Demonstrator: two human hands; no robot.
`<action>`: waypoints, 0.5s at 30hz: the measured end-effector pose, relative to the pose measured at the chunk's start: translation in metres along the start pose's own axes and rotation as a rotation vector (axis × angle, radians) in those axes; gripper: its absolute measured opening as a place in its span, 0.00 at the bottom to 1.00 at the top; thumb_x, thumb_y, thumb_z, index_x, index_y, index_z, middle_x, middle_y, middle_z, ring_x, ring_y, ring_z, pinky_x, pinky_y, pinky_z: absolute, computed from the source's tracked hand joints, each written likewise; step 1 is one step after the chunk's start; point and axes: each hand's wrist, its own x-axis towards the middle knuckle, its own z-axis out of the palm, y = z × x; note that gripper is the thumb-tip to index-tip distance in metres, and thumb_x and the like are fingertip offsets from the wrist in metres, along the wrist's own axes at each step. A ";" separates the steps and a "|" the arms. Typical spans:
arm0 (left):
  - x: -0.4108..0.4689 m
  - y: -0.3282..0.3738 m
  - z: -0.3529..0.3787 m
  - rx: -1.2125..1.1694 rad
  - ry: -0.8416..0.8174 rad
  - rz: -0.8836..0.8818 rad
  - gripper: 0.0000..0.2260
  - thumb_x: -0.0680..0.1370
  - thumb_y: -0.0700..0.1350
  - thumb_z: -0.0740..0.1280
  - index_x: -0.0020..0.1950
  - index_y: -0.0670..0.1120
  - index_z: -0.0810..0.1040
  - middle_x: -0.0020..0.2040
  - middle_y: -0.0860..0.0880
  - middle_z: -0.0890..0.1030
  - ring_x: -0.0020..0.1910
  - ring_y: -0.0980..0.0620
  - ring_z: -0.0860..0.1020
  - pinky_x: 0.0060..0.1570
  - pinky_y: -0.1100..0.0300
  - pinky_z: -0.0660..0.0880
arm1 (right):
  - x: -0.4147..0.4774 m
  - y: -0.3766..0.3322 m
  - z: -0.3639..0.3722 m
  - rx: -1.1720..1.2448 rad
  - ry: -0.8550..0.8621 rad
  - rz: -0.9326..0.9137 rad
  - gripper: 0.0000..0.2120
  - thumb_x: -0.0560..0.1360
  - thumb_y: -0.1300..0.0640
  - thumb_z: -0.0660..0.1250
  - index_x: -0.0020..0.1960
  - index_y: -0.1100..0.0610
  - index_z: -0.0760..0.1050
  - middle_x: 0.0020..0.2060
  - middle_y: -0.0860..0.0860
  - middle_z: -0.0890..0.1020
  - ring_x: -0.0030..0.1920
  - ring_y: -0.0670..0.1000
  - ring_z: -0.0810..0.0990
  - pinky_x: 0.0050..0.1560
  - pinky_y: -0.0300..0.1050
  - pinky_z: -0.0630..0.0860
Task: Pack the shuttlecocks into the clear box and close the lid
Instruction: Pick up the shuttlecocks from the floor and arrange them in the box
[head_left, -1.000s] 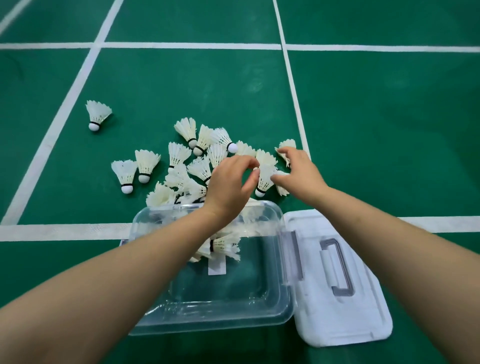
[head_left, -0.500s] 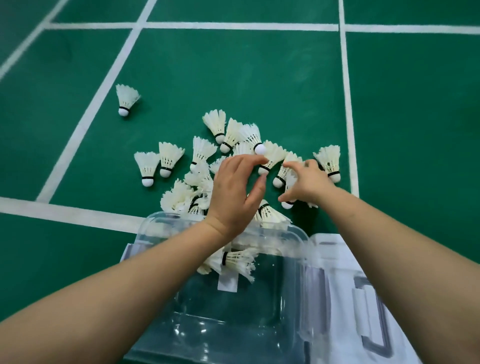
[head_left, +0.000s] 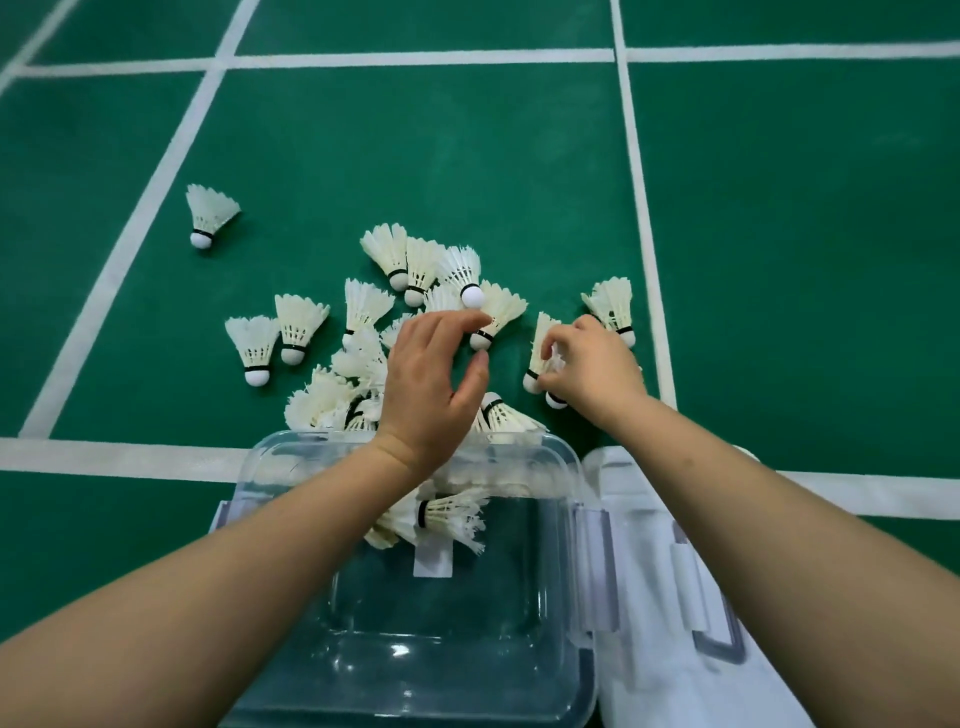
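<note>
Head view: the left hand (head_left: 436, 384) curves thumb and forefinger about the cork of a shuttlecock (head_left: 498, 312) in the pile (head_left: 358, 358) on the green court (head_left: 779, 260); whether it grips is unclear. The right hand (head_left: 592, 369) clutches 2 shuttlecocks (head_left: 540, 338). The clear box (head_left: 563, 467), nearest the person, holds a few packed shuttlecocks (head_left: 447, 517), its lid (head_left: 665, 675) lying alongside at right

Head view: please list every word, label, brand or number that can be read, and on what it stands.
No text can be read.
The white sticker on the clear box looks blank.
The shuttlecocks show black bands only, no legible print.
The lid shows no print.
</note>
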 end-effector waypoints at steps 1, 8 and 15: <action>-0.001 0.000 -0.001 -0.005 -0.005 -0.002 0.14 0.74 0.45 0.57 0.55 0.41 0.75 0.49 0.45 0.78 0.50 0.53 0.70 0.51 0.62 0.65 | -0.006 -0.001 -0.004 0.017 0.021 -0.003 0.12 0.65 0.51 0.74 0.46 0.49 0.75 0.46 0.47 0.69 0.52 0.56 0.73 0.43 0.43 0.67; -0.020 0.016 -0.008 -0.061 -0.049 0.011 0.17 0.74 0.47 0.57 0.58 0.40 0.73 0.51 0.44 0.77 0.51 0.54 0.70 0.52 0.66 0.65 | -0.043 -0.026 -0.041 0.104 0.173 -0.044 0.12 0.64 0.50 0.75 0.43 0.48 0.75 0.43 0.46 0.69 0.51 0.56 0.74 0.48 0.47 0.74; -0.032 0.046 -0.042 -0.128 -0.010 0.104 0.16 0.74 0.47 0.59 0.59 0.41 0.72 0.50 0.47 0.76 0.50 0.51 0.74 0.53 0.58 0.71 | -0.103 -0.072 -0.087 0.187 0.261 -0.129 0.11 0.63 0.53 0.74 0.43 0.48 0.75 0.41 0.46 0.70 0.45 0.50 0.73 0.41 0.41 0.64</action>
